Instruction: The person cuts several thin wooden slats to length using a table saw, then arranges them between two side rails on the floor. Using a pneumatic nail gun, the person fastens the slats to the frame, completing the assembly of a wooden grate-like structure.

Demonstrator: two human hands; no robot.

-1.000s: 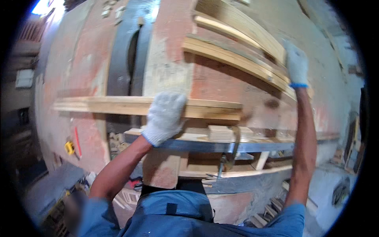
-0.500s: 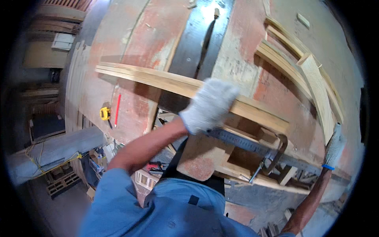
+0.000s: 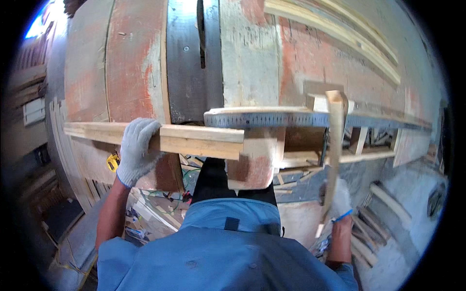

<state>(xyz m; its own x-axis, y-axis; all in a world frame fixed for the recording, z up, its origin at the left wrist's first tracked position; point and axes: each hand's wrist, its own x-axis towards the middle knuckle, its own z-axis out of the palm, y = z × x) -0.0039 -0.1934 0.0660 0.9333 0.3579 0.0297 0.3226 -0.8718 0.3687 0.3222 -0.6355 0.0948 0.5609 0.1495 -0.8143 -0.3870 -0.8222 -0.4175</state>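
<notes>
My gloved left hand (image 3: 138,151) is wrapped round a pair of long wooden strips (image 3: 199,140) lying together, one on the other. They stretch crosswise above the near side of the workbench, their right end squared off in front of me. On the right, my gloved right hand (image 3: 339,198) grips a single wooden strip (image 3: 334,145) near its lower end. That strip stands almost upright in the view, slightly blurred, and crosses in front of the bench edge. The fingers of the right hand are partly hidden behind it.
A marked metal scale (image 3: 272,120) runs along the bench edge. A dark slotted metal plate (image 3: 187,87) is set into the worn red bench top (image 3: 131,63). More wooden strips (image 3: 349,41) lie at the far right. A yellow tape measure (image 3: 112,162) sits at the left; wood offcuts (image 3: 374,233) lie below right.
My left hand has moved left and nearer with the paired strips. My right hand has drawn its strip away from the others, toward me, and turned it more upright. The view has also turned.
</notes>
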